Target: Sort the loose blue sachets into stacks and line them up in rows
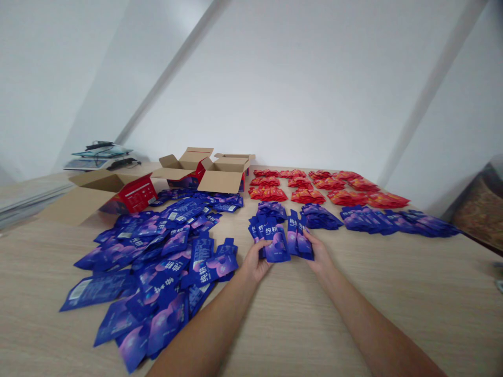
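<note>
Several fanned blue packets [277,245] are gripped at their lower left by my left hand [259,260], thumb on top. Close beside them, my right hand [316,252] pinches a smaller fan of blue packets [293,235] at its right side. Both fans are held above the wooden table [286,319], white lettering facing up. Just beyond them lie small blue piles, one behind the left fan [272,210] and one behind the right [320,216]. A large loose heap of blue packets [157,262] spreads over the table to the left of my left hand.
Rows of red packet piles [308,196] lie at the back right, with more blue piles [393,221] in front. Open cardboard boxes stand at the back left, including a red-sided one [137,195]. Stacked items [102,157] sit farther left. A patterned object [481,209] is at the right edge.
</note>
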The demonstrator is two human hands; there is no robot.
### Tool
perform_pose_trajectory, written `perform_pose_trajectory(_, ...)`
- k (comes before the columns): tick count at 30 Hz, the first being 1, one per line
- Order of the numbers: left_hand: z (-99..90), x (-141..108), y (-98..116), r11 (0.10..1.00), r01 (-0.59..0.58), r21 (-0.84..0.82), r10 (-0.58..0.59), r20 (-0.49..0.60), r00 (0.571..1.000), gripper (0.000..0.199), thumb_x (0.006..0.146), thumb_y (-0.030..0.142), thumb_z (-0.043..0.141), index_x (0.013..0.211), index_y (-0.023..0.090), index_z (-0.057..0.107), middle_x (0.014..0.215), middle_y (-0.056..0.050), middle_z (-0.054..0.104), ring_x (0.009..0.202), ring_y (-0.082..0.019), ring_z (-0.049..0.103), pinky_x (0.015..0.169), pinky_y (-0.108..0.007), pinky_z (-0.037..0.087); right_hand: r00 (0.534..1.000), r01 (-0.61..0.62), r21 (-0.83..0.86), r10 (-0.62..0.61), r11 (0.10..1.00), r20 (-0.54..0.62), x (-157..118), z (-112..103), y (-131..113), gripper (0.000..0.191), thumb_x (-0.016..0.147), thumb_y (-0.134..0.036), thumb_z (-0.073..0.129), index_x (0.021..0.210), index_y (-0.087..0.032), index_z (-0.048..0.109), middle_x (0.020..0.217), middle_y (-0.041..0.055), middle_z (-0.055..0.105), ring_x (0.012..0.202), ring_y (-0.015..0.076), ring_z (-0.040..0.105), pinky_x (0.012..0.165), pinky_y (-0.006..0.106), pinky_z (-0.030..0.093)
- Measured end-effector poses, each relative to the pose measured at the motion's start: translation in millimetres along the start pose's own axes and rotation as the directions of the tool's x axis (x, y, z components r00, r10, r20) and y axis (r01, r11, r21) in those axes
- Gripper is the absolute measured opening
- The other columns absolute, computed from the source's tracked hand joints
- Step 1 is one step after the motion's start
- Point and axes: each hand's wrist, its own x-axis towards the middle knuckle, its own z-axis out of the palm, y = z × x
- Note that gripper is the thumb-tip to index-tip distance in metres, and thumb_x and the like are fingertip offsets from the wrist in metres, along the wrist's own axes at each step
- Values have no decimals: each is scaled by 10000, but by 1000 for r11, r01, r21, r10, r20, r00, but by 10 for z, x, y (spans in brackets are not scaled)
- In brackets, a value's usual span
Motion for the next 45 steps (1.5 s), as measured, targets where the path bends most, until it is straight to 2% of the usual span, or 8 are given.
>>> perform_pose_trajectory(7,-1,12,-70,992,-80,100,79,21,997,390,672,30,668,1039,125,579,862,-61,695,689,-162,679,687,-283,572,991,-123,27,121,992,52,-46,70,6,254,670,-351,723,876,-219,654,796,17,733,692,212,689,706,363,560)
perform_pose_trajectory(15,45,5,-122,976,-195,97,195,4,981,485,669,89,725,1115,162,550,932,-59,693,763,-177,681,729,-308,567,991,-133,98,131,986,28,-133,214,40,298,640,-283,750,914,-234,642,840,2,738,738,213,695,710,344,560)
perform_pose_trajectory(20,63,-4,-106,984,-158,85,161,-20,987,401,739,244,702,1112,162,579,970,-76,691,788,-186,677,760,-329,557,986,-166,68,166,984,4,-126,202,98,290,633,-258,751,903,-199,664,814,24,741,659,198,684,657,322,548)
perform_pose_trajectory(23,38,15,-96,983,-171,73,178,-105,978,380,713,177,695,1077,159,588,879,-50,695,704,-163,666,700,-305,558,990,-135,84,138,987,-30,-86,154,127,278,603,-246,764,858,-196,666,773,14,737,633,192,677,652,318,545)
perform_pose_trajectory(30,-17,63,-122,949,-274,155,288,-76,955,468,601,68,737,1029,177,582,852,-31,696,722,-177,664,724,-331,546,995,-96,72,96,993,-1,-45,96,128,257,614,-282,757,844,-218,663,751,-4,727,658,206,680,674,343,550)
perform_pose_trajectory(37,-6,25,-101,958,-230,169,241,-43,970,381,647,218,761,988,182,595,859,-23,685,704,-157,649,636,-282,533,996,-83,133,88,988,-32,-37,97,121,263,587,-227,763,827,-210,656,736,-7,728,612,190,672,625,319,558)
perform_pose_trajectory(41,-10,29,-56,989,-126,76,130,-47,990,239,776,339,605,939,163,607,770,-22,673,644,-160,632,566,-281,517,993,-79,157,91,984,-74,-24,63,109,266,593,-189,755,841,-217,661,707,-29,723,560,150,653,565,259,542)
perform_pose_trajectory(45,0,30,-31,998,-58,10,58,-29,998,275,848,382,473,865,143,607,683,-25,642,606,-164,614,583,-315,523,991,-95,192,112,977,-79,-10,26,124,224,597,-174,751,801,-211,665,683,-31,718,522,138,636,526,248,532)
